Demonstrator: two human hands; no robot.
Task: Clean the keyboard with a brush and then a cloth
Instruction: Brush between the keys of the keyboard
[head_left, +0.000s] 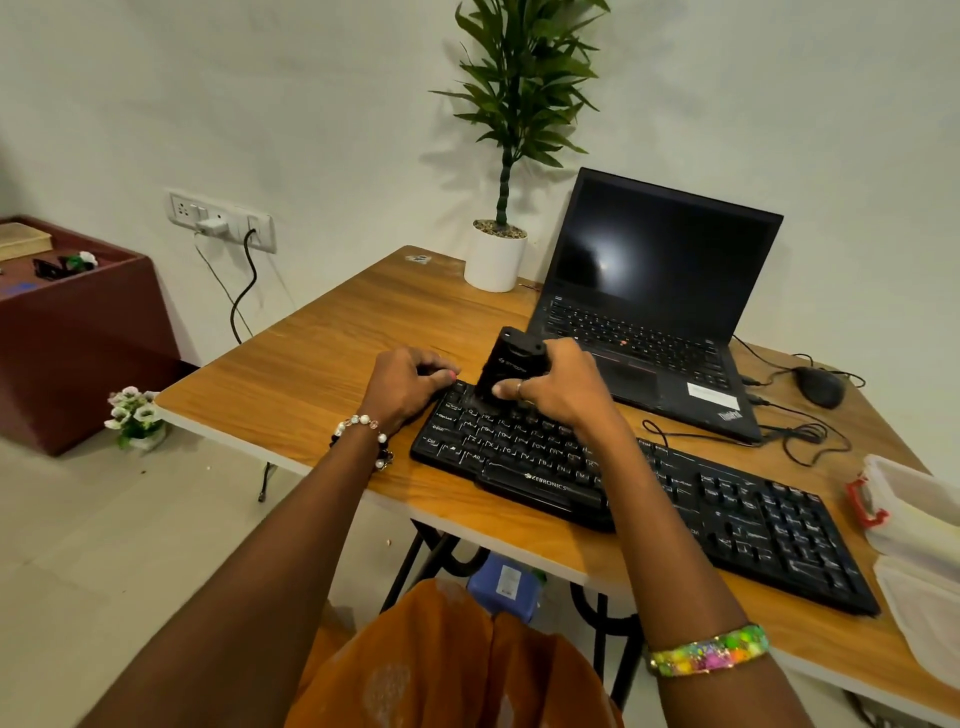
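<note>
**A:** Where did the keyboard (644, 499) lie?

**B:** Flat on the wooden bench (322, 364), set at a slant, its left end toward the middle of the bench and its right end near the front edge. It was black and bore the word ZEBRONICS on its front lip.

**A:** And the brush (506, 371)?

**B:** A black, block-shaped body, standing tilted over the upper left corner of the keyboard, its lower end down on the top key rows. The bristles themselves could not be made out.

**A:** How did the right hand (563, 387) hold it?

**B:** The fingers (558, 353) were curled round the right side of the brush body and the thumb lay across its near face, so the hand was clamped on the brush. A ring showed on one finger.

**A:** The left hand (410, 382)?

**B:** It rested at the keyboard's left end, just beside the brush. Its fingers were bent, their tips at the corner of the keyboard; whether they pinched the edge or only pressed on it could not be told. A beaded bracelet (363, 436) sat at that wrist.

**A:** What else stood on the bench?

**B:** An open laptop (660, 301) with a dark screen behind the keyboard, a potted plant (506, 150) to its left, a mouse (821, 387) to its right, and a clear plastic box (914, 525) at the right edge.
</note>
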